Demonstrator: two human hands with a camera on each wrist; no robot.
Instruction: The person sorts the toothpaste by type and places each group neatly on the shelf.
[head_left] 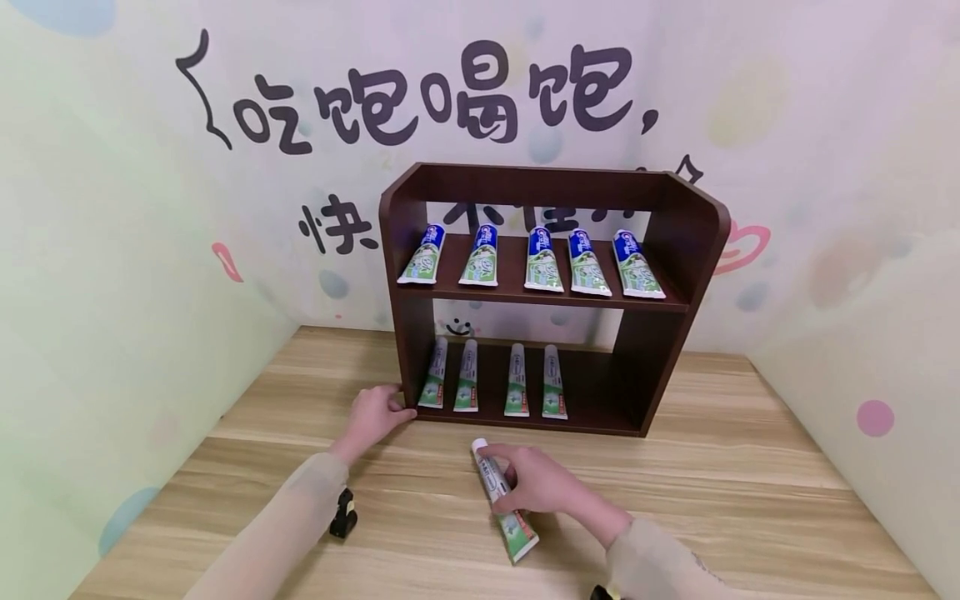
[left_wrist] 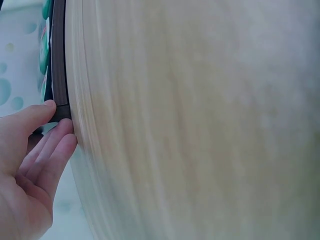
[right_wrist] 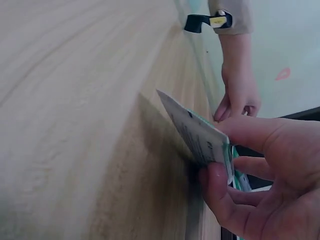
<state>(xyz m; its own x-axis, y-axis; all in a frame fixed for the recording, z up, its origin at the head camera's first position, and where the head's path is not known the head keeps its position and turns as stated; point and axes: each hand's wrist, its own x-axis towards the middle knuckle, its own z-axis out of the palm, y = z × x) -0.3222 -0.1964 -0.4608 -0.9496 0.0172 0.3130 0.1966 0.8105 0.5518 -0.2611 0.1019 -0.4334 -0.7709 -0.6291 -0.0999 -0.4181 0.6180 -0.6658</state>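
Note:
A toothpaste tube (head_left: 495,483), grey-white at the cap end and green at the flat end, is pinched by my right hand (head_left: 542,481) in front of the shelf. In the right wrist view, thumb and fingers of the right hand (right_wrist: 270,170) grip the tube (right_wrist: 192,132), its flat end tilted over the table. My left hand (head_left: 375,415) holds the lower left front corner of the dark brown two-tier shelf (head_left: 517,427). Seen from the left wrist, the left hand (left_wrist: 37,155) has thumb and fingers about that corner (left_wrist: 61,111).
On the lower tier several grey-green tubes (head_left: 516,382) lean in a row toward the left. Several blue-and-green tubes (head_left: 543,260) line the upper tier. Light walls (head_left: 112,250) enclose the wooden table (head_left: 720,500).

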